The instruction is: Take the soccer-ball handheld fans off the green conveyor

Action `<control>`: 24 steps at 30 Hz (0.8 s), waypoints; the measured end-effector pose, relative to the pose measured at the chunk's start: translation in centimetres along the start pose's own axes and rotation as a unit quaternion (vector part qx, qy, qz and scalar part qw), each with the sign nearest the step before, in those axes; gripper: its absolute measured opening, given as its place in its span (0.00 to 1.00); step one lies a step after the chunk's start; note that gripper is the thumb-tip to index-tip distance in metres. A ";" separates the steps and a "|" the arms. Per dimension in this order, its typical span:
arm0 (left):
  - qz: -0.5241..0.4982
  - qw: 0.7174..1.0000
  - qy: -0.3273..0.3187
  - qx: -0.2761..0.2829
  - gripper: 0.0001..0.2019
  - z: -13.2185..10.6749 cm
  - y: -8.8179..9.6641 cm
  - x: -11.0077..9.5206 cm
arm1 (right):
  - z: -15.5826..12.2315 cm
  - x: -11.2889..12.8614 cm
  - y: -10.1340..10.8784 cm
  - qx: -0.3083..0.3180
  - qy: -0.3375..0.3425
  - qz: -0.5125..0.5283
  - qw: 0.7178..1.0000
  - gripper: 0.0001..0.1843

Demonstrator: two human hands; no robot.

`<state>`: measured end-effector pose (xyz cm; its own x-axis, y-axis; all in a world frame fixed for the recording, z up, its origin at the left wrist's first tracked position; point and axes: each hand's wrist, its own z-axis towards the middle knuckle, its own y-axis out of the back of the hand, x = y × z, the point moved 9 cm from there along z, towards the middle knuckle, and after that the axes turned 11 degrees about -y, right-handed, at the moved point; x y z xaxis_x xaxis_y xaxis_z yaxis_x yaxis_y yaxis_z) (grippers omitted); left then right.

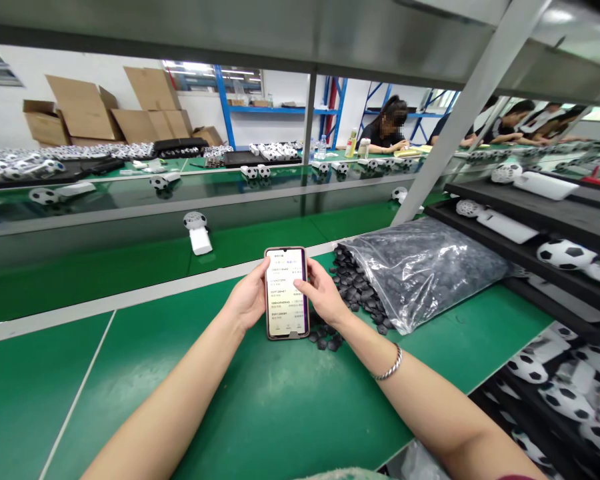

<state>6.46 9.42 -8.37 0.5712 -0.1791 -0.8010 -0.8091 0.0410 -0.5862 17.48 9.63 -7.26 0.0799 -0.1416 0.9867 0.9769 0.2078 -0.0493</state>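
Note:
A smartphone (286,293) with a lit screen showing a list is held upright over the green table (130,373). My left hand (247,300) grips its left edge, fingers curled behind it. My right hand (325,293) wraps round its right edge, and the thumb rests on the screen. A silver bracelet (390,365) circles my right wrist. Just right of the phone lies a clear plastic bag (425,267) spilling several small black pieces (353,287) onto the table.
A white part with a football-pattern head (197,233) lies on the green conveyor belt ahead. Black trays of football-pattern parts (563,257) fill racks at right. A slanted metal post (460,113) rises behind the bag. Other people work at far tables. Cardboard boxes (85,110) stand at back left.

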 end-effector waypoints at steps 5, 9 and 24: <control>-0.001 1.000 -0.001 -0.003 0.13 -0.1 -0.2 -0.1 | -0.1 0.1 -0.1 0.003 0.002 -0.005 1.000 0.24; 0.008 1.000 -0.026 -0.012 0.11 0.0 0.0 -0.7 | -0.3 0.4 -0.2 0.004 0.005 -0.015 1.000 0.25; 0.074 0.993 -0.088 0.034 0.14 -0.2 -0.8 -1.9 | -0.7 1.1 -0.6 0.011 0.021 -0.020 1.000 0.28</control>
<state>5.97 9.48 -6.42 0.4674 0.0071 -0.8840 -0.8779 0.1214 -0.4632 17.08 8.67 -6.27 0.0494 -0.1907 0.9804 0.9748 0.2230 -0.0058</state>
